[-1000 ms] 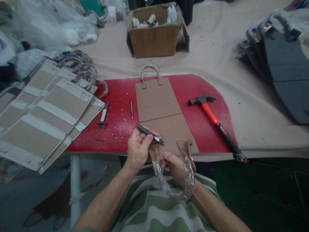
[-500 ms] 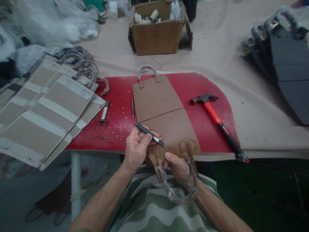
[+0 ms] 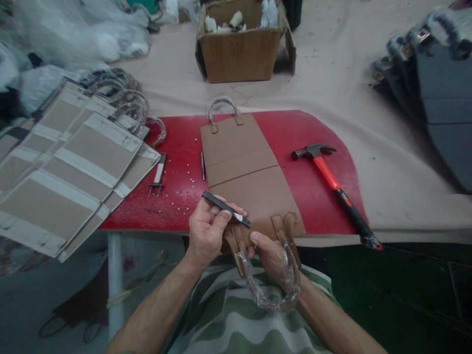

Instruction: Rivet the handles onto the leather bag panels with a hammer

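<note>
Red board leaves room between hammer and edge of brown panel.

a smooth, leather-like panel with glossy, plastic-wrapped handles lies on a shiny red board, a dull metal hammer head to the panel's right.

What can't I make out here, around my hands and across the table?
All in the head view:
Right hand: most fingers hidden by the brown panel.
Black tool: tip too small to tell whether it touches the panel.
Cardboard box: lower contents hidden by its front wall.
White specks on the red board: too small to identify.
Dark panels: cut off by the right edge.
</note>
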Demonstrator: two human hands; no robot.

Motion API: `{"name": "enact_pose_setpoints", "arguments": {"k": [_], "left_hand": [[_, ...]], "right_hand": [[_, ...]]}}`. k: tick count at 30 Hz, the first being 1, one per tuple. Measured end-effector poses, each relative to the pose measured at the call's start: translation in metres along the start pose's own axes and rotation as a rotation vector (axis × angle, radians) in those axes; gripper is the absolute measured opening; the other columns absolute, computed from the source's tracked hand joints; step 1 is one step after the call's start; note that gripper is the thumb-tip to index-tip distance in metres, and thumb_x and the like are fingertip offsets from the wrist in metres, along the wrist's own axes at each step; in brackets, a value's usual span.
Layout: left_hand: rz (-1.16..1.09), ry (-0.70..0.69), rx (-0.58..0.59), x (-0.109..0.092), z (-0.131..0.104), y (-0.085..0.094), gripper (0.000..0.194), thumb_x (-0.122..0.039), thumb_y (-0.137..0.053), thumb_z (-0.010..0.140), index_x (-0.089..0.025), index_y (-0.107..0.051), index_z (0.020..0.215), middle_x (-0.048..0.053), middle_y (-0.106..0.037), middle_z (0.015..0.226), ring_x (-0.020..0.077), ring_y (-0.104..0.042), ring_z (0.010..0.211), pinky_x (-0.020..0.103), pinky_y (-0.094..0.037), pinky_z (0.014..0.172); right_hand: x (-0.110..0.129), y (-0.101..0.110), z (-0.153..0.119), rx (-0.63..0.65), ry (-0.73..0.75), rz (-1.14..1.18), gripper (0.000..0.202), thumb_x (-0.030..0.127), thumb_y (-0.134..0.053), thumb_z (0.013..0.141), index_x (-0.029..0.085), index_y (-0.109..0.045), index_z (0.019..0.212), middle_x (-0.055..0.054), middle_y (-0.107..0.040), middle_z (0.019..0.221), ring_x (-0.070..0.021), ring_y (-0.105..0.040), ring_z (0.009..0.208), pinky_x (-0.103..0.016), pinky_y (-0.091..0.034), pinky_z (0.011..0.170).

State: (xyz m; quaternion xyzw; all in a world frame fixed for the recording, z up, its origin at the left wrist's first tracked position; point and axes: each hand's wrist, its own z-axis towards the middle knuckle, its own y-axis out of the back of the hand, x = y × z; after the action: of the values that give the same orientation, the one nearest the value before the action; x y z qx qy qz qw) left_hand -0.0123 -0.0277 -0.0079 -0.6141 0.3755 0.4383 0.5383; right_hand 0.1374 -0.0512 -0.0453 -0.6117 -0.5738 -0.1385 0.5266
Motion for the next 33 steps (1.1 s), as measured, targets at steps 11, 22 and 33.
{"name": "enact_pose_setpoints", "arguments": {"k": [11, 22, 33], "left_hand": [[0.029, -0.032, 0.010, -0.0005, 0.0018, -0.0006, 0.020, -0.023, -0.061, 0.090, -0.018, -0.047, 0.103, 0.005, -0.072, 0.090, 0.0211, -0.073, 0.084, 0.038, -0.061, 0.078], [0.024, -0.022, 0.032, -0.0032, 0.0015, 0.0005, 0.018, -0.022, -0.059, 0.091, -0.017, -0.047, 0.104, 0.006, -0.072, 0.090, 0.0201, -0.073, 0.084, 0.038, -0.061, 0.079], [0.037, -0.068, 0.024, -0.0014, -0.0002, -0.0011, 0.017, -0.021, -0.060, 0.091, -0.018, -0.049, 0.103, 0.005, -0.072, 0.091, 0.0207, -0.073, 0.084, 0.039, -0.061, 0.079]], "right_hand": [[-0.0040, 0.0013, 0.0041, 0.021, 0.051, 0.008, 0.047, 0.056, -0.056, 0.084, 0.020, -0.057, 0.052, -0.004, -0.062, 0.065, -0.0214, -0.059, 0.074, -0.040, -0.042, 0.090], [-0.0023, -0.0007, 0.0026, -0.033, -0.024, 0.035, 0.049, 0.061, -0.061, 0.077, 0.021, -0.057, 0.051, -0.005, -0.066, 0.071, -0.0227, -0.060, 0.079, -0.038, -0.042, 0.086], [-0.0035, -0.0006, 0.0041, 0.002, -0.020, 0.041, 0.048, 0.061, -0.060, 0.078, 0.021, -0.057, 0.052, -0.003, -0.062, 0.064, -0.0196, -0.056, 0.068, -0.037, -0.042, 0.081]]}}
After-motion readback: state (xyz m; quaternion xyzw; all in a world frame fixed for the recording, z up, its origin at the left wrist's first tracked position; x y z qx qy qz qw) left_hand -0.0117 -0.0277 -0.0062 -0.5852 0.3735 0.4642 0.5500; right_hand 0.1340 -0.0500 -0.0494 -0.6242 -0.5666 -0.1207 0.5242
